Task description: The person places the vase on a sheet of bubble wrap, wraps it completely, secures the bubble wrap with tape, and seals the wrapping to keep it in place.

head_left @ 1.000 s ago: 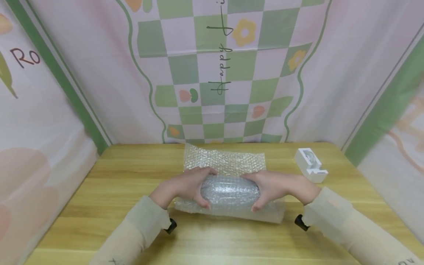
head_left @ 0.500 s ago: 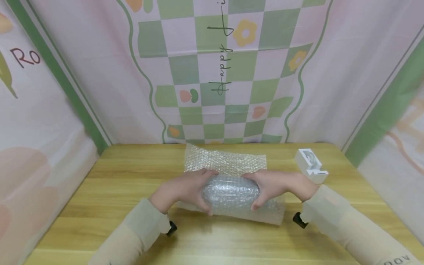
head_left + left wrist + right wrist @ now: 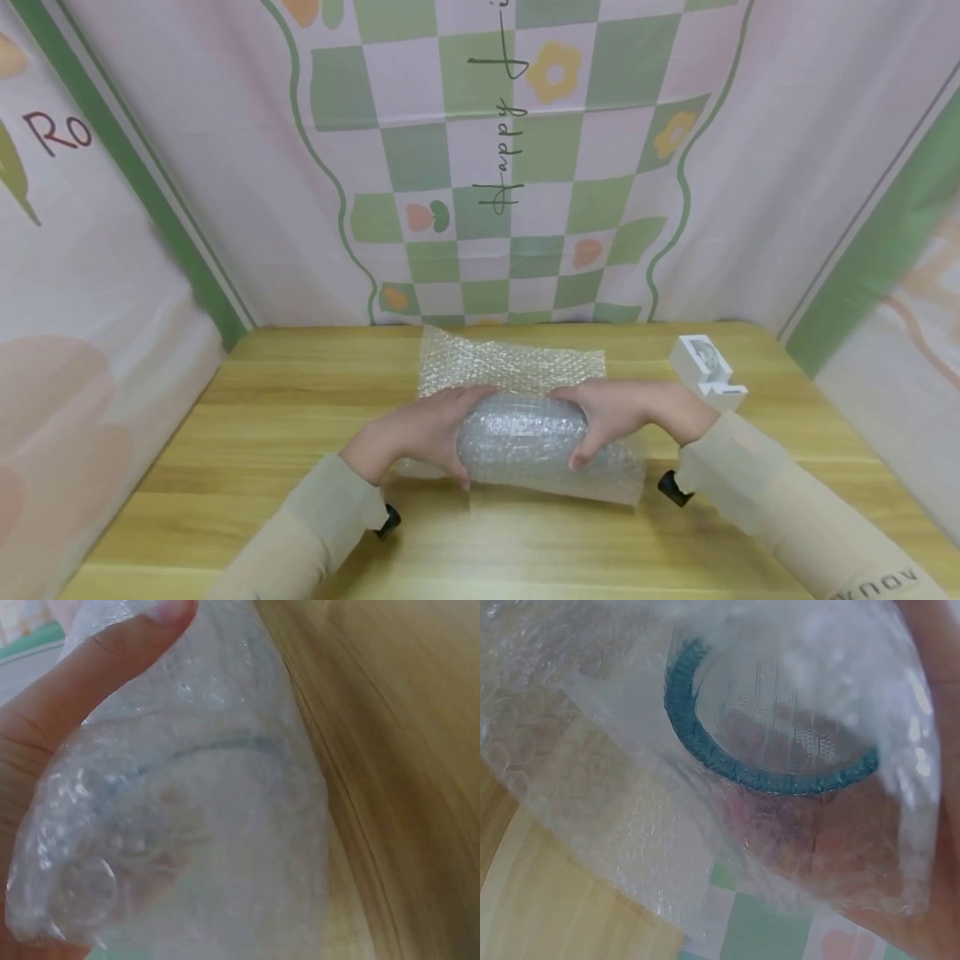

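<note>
A roll of clear bubble wrap lies across the table, wound around a rounded glass object. Through the wrap at its right end, the right wrist view shows a round glass end with a teal ring. My left hand grips the left end of the roll, thumb on the near side, fingers over the far side. At the right end my right hand holds it the same way. The left wrist view shows my left thumb pressing on the wrap, with a faint dark curved line beneath the layers.
Behind the roll a flat flap of bubble wrap spreads toward the back edge. Another loose part sticks out at the near right. A white tape dispenser stands on the wooden table at the back right. Printed cloth hangs behind and at both sides.
The roll has shifted slightly away from me between both hands. My left thumb has slid a little lower on the near side, and my right hand has moved slightly up and back.
</note>
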A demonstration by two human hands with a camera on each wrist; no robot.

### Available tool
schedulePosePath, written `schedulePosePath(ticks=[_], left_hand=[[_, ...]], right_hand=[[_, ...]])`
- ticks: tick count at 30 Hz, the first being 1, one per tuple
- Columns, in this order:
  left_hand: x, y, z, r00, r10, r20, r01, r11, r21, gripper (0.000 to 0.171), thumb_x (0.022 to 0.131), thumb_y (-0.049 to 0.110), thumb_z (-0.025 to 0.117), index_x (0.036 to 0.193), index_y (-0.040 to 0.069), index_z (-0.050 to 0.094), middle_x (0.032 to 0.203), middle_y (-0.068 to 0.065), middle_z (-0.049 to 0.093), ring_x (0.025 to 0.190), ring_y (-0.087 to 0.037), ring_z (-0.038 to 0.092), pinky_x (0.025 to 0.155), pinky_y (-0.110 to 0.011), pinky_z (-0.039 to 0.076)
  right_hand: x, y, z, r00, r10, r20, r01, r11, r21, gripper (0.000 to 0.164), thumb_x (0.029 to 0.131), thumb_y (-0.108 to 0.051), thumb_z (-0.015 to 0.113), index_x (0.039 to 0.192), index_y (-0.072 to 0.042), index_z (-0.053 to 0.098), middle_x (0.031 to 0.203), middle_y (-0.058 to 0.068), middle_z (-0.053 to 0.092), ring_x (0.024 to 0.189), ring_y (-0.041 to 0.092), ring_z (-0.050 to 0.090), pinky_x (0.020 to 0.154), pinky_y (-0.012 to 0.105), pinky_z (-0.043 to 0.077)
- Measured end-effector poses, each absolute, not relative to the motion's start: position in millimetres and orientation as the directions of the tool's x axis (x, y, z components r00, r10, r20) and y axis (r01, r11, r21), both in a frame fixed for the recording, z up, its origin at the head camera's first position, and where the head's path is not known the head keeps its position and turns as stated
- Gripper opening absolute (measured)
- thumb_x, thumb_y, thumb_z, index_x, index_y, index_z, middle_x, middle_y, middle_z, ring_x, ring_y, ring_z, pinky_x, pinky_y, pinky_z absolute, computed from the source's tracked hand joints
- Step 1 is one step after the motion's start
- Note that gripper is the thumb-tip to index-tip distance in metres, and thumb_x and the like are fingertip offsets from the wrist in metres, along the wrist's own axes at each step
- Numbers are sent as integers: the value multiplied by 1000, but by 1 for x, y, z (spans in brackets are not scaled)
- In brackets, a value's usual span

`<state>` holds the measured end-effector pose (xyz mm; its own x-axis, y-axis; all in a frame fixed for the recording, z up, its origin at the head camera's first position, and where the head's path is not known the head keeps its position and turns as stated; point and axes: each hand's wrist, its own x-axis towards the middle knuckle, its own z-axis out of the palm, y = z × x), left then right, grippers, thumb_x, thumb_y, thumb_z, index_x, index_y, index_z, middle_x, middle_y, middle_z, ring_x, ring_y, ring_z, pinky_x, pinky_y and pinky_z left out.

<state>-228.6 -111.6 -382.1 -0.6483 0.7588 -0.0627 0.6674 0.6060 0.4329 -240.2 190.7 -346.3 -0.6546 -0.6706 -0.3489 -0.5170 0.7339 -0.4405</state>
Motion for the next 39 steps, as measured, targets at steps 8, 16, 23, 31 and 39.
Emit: schedulePosePath(ticks=[8, 16, 23, 31, 39], left_hand=[[-231, -113, -387, -655, 753, -58, 650, 601, 465, 127, 62, 27, 100, 161, 10, 22, 161, -11, 34, 144, -29, 38, 118, -48, 34], [-233, -111, -394, -650, 759, -29, 662, 585, 468, 124, 62, 24, 98, 161, 8, 23, 161, -10, 35, 143, -27, 39, 118, -45, 34], [-234, -111, -398, -658, 753, -13, 626, 556, 547, 124, 63, 21, 97, 161, 6, 23, 162, -10, 33, 146, -27, 36, 120, -43, 30], [-236, -115, -400, -684, 729, -30, 569, 559, 602, 125, 63, 22, 98, 161, 8, 22, 165, -8, 29, 148, -26, 32, 121, -44, 27], [-238, -116, -400, -694, 718, -53, 541, 568, 621, 123, 66, 23, 97, 162, 7, 20, 164, -10, 30, 147, -28, 34, 121, -45, 28]], right_hand=[[-245, 194, -350, -641, -687, -341, -504, 713, -488, 109, 73, -43, 89, 152, 11, 36, 150, 29, 45, 138, 48, 43, 114, 61, 35], [-239, 203, -353, -673, -673, -306, -467, 708, -530, 114, 75, -50, 88, 157, 4, 31, 156, 28, 38, 141, 48, 38, 114, 62, 33], [-221, 212, -352, -678, -729, 92, -722, 637, -272, 105, 73, -62, 82, 151, -1, 46, 146, 18, 52, 131, 40, 51, 108, 58, 43], [-199, 213, -361, -700, -691, 179, -713, 691, -118, 115, 65, -58, 90, 149, 5, 44, 146, 24, 51, 130, 43, 51, 109, 59, 42], [-202, 206, -375, -744, -655, 134, -668, 728, -155, 125, 60, -49, 95, 153, 6, 35, 149, 27, 46, 133, 46, 48, 111, 62, 38]])
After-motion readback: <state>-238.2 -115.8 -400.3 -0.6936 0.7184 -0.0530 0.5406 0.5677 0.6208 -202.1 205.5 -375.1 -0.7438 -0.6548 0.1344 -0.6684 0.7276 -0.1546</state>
